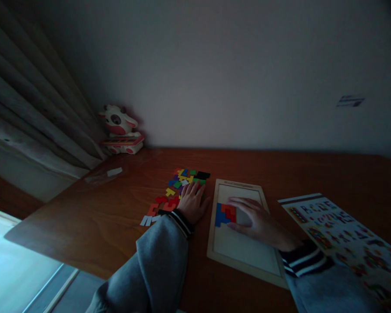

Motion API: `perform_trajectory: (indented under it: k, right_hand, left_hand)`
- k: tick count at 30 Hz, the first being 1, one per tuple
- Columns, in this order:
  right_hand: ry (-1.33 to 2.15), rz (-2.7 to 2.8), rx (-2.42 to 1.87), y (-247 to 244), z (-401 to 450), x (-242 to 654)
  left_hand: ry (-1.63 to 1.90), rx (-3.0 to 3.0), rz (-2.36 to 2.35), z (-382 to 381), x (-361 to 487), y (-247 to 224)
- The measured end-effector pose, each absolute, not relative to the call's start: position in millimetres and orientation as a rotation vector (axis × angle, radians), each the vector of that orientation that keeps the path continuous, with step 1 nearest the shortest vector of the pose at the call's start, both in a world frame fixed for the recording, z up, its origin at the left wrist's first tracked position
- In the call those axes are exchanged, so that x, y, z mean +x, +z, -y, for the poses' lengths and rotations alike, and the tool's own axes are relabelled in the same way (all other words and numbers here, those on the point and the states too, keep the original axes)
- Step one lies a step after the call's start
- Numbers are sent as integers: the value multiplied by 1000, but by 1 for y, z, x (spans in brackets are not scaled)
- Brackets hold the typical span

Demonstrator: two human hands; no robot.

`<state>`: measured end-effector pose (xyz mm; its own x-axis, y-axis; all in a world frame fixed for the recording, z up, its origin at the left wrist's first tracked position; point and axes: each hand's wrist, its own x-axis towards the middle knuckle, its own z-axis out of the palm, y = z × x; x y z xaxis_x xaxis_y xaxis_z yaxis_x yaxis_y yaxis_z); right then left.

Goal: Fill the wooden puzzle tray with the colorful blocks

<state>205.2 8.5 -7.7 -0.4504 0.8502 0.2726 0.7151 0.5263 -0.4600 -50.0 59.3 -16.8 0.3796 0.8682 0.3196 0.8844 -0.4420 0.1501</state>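
Colourful flat puzzle pieces (170, 191) lie spread on the brown table, left of a wooden frame board (228, 243). My left hand (193, 203) rests over the right side of the pile, fingers spread, with some pieces hidden beneath it. On the board, joined blue and red pieces (226, 214) sit near its left edge. My right hand (252, 219) is over the board just right of these pieces, its thumb and fingers apart. No piece shows between them.
A printed sheet (342, 234) with colourful figures lies right of the board. At the back left stands a cow-shaped toy (120, 128) beside a curtain (35, 95). A wall closes off the table's (117, 204) far edge.
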Motion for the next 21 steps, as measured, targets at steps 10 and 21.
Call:
perform_trajectory:
  k: [10, 21]
  right_hand:
    - [432, 2341, -1310, -7, -9, 208]
    - [473, 2341, -1303, -6, -8, 211]
  left_hand:
    - [-494, -2613, 1604, -59, -49, -10]
    - [-550, -2619, 1595, -58, -48, -10]
